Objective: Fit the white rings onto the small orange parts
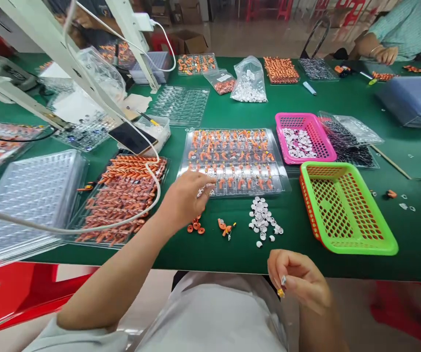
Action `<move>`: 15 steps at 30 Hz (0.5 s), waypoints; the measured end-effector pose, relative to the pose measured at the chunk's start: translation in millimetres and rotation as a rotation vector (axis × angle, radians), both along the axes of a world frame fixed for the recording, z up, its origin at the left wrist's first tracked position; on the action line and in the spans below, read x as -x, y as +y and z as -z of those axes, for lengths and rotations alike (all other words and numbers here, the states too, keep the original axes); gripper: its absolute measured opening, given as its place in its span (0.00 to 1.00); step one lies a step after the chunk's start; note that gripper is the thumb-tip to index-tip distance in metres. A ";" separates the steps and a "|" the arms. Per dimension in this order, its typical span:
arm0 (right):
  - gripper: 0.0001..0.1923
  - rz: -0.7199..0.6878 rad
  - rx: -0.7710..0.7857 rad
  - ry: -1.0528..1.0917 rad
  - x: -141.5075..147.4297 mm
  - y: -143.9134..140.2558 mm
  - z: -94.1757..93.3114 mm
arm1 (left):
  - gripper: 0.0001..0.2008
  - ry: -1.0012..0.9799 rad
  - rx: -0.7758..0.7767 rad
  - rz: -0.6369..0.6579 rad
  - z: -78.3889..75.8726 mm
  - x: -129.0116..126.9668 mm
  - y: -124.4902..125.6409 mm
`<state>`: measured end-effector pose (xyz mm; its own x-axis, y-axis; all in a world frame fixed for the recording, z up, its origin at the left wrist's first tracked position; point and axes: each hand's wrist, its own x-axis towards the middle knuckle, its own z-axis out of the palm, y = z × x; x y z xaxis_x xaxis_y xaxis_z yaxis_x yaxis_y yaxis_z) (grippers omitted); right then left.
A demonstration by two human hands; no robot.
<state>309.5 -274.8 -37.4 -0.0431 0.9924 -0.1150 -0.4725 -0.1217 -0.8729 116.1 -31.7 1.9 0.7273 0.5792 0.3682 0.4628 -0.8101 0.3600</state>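
Head view, single entry.

Left hand (186, 198): reached forward over the green desk (397, 102) to the near edge of the clear blister tray (237, 159); fingers pinched shut on a small pale part at the tray's front row, part too small to identify.

Right hand (300, 278): held low at the near desk edge, close to the body; fingers curled closed around a tiny orange-tipped piece (280, 292), mostly hidden in the grip.

Blister tray: centre of desk, rear rows filled with orange parts, front row partly filled.

Loose stock between tray and hands: pile of white rings (263, 222), small orange rings (195, 227) just under the left hand, one orange fitting (225, 227) between them.

Left of tray: tray of orange connectors (122, 195), crossed by a white cable (151, 166). Right of tray: pink basket (303, 139) holding white pieces; green basket (345, 208), nothing visible inside.

Step in hand, by judgement: seating or adjusting a part in the front row while the other hand readies the next piece. Next move likely calls for a fine fingertip placement into one small pocket, without disturbing neighbours.

Obscured: far corner shows a co-worker's hand (386, 55), body cut off; lamp arm (59, 54) blocks the upper left; contents of far trays indistinct.
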 end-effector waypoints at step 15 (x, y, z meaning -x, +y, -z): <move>0.10 -0.003 -0.043 -0.150 -8.8 -9.2 8.1 | 0.06 0.272 0.255 0.233 34.3 -59.9 -84.9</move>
